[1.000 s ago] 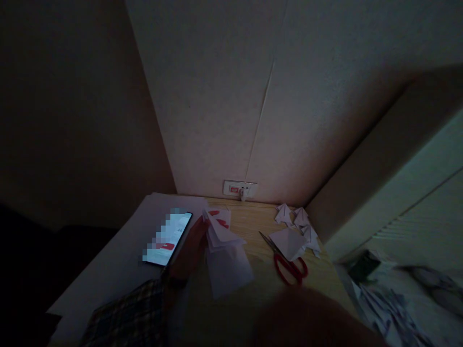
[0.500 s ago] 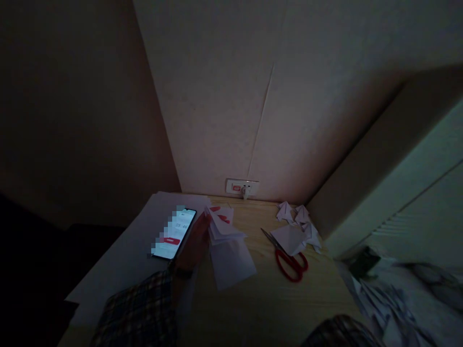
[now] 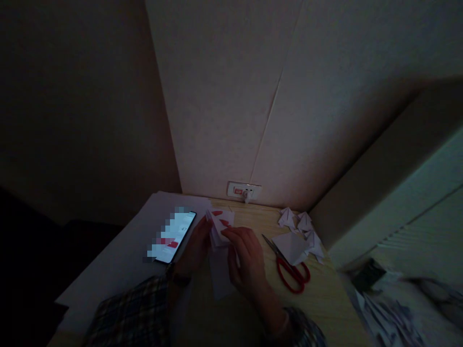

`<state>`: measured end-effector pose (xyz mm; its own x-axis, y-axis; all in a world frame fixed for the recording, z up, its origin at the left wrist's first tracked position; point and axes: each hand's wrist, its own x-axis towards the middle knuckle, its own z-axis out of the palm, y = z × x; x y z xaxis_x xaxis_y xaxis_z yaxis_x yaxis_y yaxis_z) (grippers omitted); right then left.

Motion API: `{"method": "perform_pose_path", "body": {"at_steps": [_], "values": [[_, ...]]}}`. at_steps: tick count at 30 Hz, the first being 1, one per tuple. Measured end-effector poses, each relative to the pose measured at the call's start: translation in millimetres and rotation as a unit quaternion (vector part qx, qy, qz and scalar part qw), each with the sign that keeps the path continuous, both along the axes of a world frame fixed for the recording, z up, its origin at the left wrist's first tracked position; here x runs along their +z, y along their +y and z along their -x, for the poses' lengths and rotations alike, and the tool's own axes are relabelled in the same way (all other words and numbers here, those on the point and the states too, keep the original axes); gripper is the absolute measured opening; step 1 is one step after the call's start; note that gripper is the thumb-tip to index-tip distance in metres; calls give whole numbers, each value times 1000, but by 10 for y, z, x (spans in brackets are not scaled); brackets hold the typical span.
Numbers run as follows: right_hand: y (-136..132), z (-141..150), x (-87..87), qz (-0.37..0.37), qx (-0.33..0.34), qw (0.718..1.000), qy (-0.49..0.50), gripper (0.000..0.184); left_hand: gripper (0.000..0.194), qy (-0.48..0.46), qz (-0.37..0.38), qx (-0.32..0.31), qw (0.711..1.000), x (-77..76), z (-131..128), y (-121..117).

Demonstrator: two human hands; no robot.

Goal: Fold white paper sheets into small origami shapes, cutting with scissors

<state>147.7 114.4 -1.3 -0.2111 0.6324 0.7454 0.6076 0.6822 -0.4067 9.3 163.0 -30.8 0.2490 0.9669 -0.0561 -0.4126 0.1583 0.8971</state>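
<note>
My left hand (image 3: 198, 243) is closed on a small stack of white paper sheets (image 3: 219, 245), with reddish fingertips showing over the upper paper. From the right, my right hand (image 3: 249, 258) pinches the lower right edge of the same sheets between thumb and fingers. Another white sheet (image 3: 220, 279) lies on the table below the stack, partly covered by my right hand. Left of my hands, a phone (image 3: 177, 236) with a lit screen rests on large white paper (image 3: 119, 260).
Right of my hands lie red-handled scissors (image 3: 294, 277), their blades partly under a white paper piece (image 3: 291, 246). Several folded paper shapes (image 3: 287, 219) sit by the table's (image 3: 231, 323) right edge. A wall socket (image 3: 244, 191) holds a plug, and crumpled material (image 3: 387, 308) lies beyond the table.
My right hand has come in from the lower right and taken hold of the sheets' edge. The fanned sheets are now closer together. The view has shifted slightly.
</note>
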Motion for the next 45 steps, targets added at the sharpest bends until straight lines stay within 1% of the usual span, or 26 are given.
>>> {"method": "perform_pose_path", "body": {"at_steps": [3, 4, 6, 10, 12, 14, 17, 20, 22, 25, 29, 32, 35, 38, 41, 43, 45], "values": [[33, -19, -281, 76, -1, 997, -6, 45, 38, -28, 0, 41, 999, -31, -11, -5], [32, -34, -338, 91, -3, 996, 3, 45, 37, -28, 0, 45, 999, -25, -20, -11], [33, -72, -392, 119, -8, 992, 27, 42, 38, -16, 1, 38, 999, 1, -39, -25], [31, -150, -385, 137, -17, 989, 59, 39, 39, -2, 11, 20, 1000, 54, -65, -38], [21, -184, -379, 130, -44, 989, 50, 33, 40, -1, 15, 11, 1000, 62, -70, -37], [11, -217, -378, 116, -88, 989, 35, 26, 39, 2, 19, 8, 1000, 55, -74, -35], [11, -258, -371, 94, -133, 987, 1, 29, 36, -18, 28, 15, 999, 23, -82, -36], [36, -273, -371, 86, -146, 985, -24, 31, 35, -58, 34, 15, 998, 0, -76, -37], [60, -272, -386, 88, -160, 983, -16, 33, 35, -73, 39, 10, 997, 16, -60, -38], [86, -274, -405, 101, -180, 978, 31, 35, 35, -71, 55, 6, 996, 84, -32, -46], [79, -280, -386, 164, -159, 969, 92, 29, 38, -94, 73, -10, 993, 167, -16, -58], [80, -271, -379, 227, -120, 956, 140, 29, 43, -74, 74, -5, 994, 181, -14, -52], [102, -252, -393, 292, -56, 935, 195, 35, 45, -21, 52, 12, 998, 167, -5, -43], [116, -232, -380, 353, 1, 906, 235, 38, 45, 10, 34, 13, 999, 150, 3, -45], [104, -224, -332, 363, 6, 890, 277, 37, 47, 10, 34, -18, 999, 125, -4, -45], [91, -227, -300, 351, -5, 888, 297, 35, 49, 17, 33, -50, 998, 101, -16, -35], [85, -235, -284, 344, -19, 888, 304, 34, 47, 41, 32, -70, 996, 80, -32, -20]]}}
